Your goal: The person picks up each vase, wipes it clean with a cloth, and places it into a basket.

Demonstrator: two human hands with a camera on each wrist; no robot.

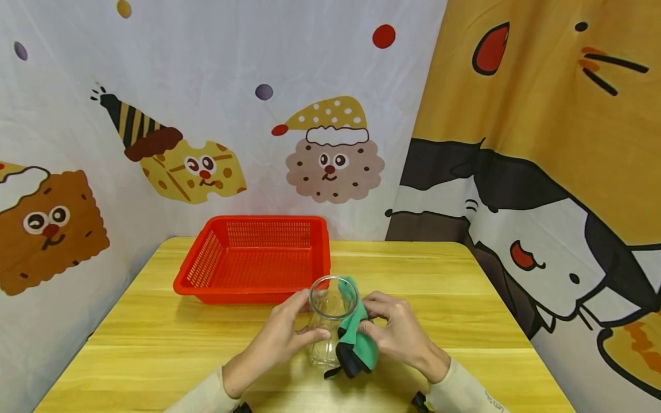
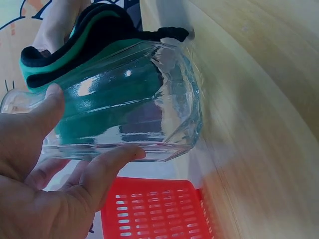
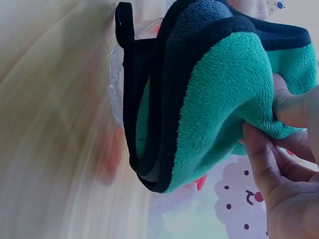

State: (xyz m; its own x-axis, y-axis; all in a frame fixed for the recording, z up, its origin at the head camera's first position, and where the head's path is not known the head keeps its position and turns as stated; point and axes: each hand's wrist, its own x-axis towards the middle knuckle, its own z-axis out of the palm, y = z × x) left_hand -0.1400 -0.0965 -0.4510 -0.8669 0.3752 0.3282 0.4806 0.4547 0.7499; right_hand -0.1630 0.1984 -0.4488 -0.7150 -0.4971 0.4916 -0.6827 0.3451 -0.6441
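Note:
A clear glass jar point(image 1: 325, 338) with a wide round mouth stands upright near the front middle of the table; its faceted base shows in the left wrist view. My left hand point(image 1: 286, 327) grips the jar from the left, thumb on the near side and fingers around the far side. On the jar's right side lies a green cloth point(image 1: 361, 341) with black edging and a black hanging loop. My right hand point(image 1: 400, 327) pinches the folded cloth point(image 3: 224, 84) between thumb and fingers, against the glass. Through the jar point(image 2: 124, 104) the green of the cloth shows.
A red plastic basket point(image 1: 191, 287) with slotted walls stands behind the jar, toward the left of the wooden table point(image 1: 439, 269). A curtain point(image 1: 232, 57) printed with cartoon figures hangs behind the table and along its sides.

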